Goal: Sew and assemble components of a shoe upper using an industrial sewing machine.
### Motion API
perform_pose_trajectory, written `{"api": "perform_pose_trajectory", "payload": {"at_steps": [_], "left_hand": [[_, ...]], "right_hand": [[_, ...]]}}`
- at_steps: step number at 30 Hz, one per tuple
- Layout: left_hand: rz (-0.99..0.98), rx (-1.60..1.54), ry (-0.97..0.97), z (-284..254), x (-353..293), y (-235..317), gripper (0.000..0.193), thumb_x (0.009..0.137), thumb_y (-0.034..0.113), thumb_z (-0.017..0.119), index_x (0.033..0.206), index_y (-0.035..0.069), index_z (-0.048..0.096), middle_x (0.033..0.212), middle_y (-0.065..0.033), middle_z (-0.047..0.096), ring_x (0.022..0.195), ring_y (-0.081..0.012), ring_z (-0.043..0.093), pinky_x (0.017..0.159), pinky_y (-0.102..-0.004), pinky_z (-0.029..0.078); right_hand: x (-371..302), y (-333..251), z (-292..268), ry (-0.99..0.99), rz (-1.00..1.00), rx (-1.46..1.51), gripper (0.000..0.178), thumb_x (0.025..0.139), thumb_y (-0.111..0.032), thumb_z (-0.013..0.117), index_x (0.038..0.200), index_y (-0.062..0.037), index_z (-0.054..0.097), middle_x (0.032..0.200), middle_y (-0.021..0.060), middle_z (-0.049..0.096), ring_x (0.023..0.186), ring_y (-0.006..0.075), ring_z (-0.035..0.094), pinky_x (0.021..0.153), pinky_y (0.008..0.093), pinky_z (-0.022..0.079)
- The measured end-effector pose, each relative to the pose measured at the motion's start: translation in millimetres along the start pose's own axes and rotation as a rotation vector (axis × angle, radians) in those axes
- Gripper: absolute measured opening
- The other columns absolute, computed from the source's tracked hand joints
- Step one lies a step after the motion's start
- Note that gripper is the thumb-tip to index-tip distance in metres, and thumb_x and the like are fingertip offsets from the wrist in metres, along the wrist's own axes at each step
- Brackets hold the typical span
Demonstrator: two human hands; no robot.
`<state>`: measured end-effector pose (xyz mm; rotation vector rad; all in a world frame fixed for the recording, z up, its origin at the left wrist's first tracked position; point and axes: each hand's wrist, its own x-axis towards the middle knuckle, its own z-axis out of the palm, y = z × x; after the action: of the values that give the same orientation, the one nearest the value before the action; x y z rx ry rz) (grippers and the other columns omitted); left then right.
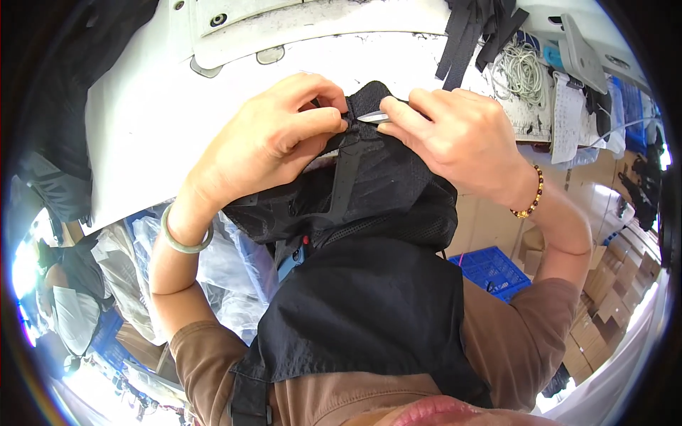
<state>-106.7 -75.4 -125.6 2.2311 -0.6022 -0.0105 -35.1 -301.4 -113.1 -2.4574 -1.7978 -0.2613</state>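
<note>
In the head view, a black fabric piece [383,170] lies across the near edge of the white table [135,135], its upper part pinched by the left hand [277,131]. The right hand [451,135] grips a slim silver blade [369,117], tip against the fabric, above the table; pale coiled cord [522,74] rests on the table's right part.

fabric [398,174] sits between the left hand [284,131] and right hand [455,135], at the near edge of the table [142,135]; beyond the right hand, straps [460,42] lie left of cord [522,74].
</note>
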Motion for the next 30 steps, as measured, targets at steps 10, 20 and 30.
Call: {"api": "perform_pose_trajectory", "payload": {"at_steps": [10, 20, 30], "left_hand": [[0.016, 0.011, -0.009, 0.3, -1.1, 0.3, 0.022, 0.068, -0.010, 0.063, 0.086, 0.002, 0.063, 0.100, -0.0074, 0.055, 0.080, -0.0184, 0.060, 0.068, -0.0266, 0.050], [0.026, -0.021, -0.026, -2.7, -1.0, 0.1, 0.019, 0.064, -0.012, 0.060, 0.079, -0.001, 0.059, 0.101, -0.0090, 0.054, 0.084, -0.0196, 0.059, 0.072, -0.0276, 0.050], [0.002, -0.071, -0.009, 1.4, -4.3, -1.1, 0.016, 0.065, -0.007, 0.062, 0.078, 0.001, 0.056, 0.102, -0.0093, 0.051, 0.083, -0.0217, 0.057, 0.071, -0.0300, 0.049]], "right_hand": [[4.2, -2.5, -1.2, -0.028, -0.027, 0.016, 0.016, 0.077, -0.020, 0.057, 0.088, -0.0099, 0.055, 0.069, -0.0005, 0.052, 0.060, 0.0116, 0.057, 0.054, 0.0241, 0.045], [6.7, 0.2, -1.1, -0.022, 0.013, 0.111, 0.015, 0.080, -0.024, 0.058, 0.085, -0.0103, 0.053, 0.069, 0.0003, 0.053, 0.060, 0.0124, 0.058, 0.053, 0.0253, 0.046], [7.4, -4.0, 5.4, 0.016, -0.033, 0.069, 0.012, 0.077, -0.019, 0.057, 0.086, -0.0110, 0.054, 0.072, 0.0008, 0.053, 0.059, 0.0124, 0.059, 0.053, 0.0250, 0.047]]}}
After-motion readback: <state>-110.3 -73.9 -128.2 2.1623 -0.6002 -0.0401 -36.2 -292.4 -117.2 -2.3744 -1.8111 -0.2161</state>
